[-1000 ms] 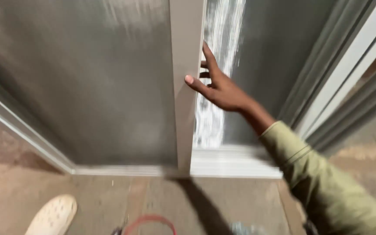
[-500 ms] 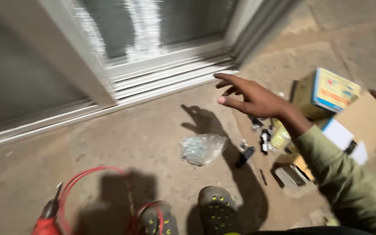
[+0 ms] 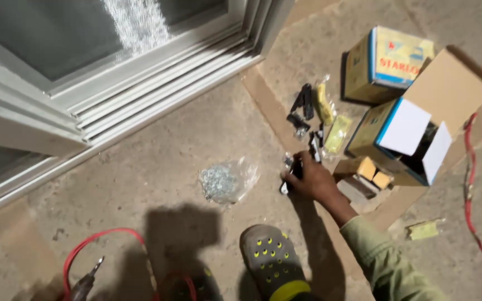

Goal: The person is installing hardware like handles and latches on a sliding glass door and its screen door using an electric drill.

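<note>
My right hand (image 3: 312,179) is down on the floor, fingers curled around a small black fitting (image 3: 287,179) just right of the bag of screws (image 3: 224,181). Left hand unseen. Risk: loose hardware (image 3: 303,106) nearby could scatter if knocked.

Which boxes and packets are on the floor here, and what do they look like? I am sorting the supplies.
Closed box: upper right, yellow with blue edge.
Open box: below it, flaps raised, white and blue inside.
Clear bag: floor centre, silvery small parts.
Yellow packets: between boxes and right hand.
</note>
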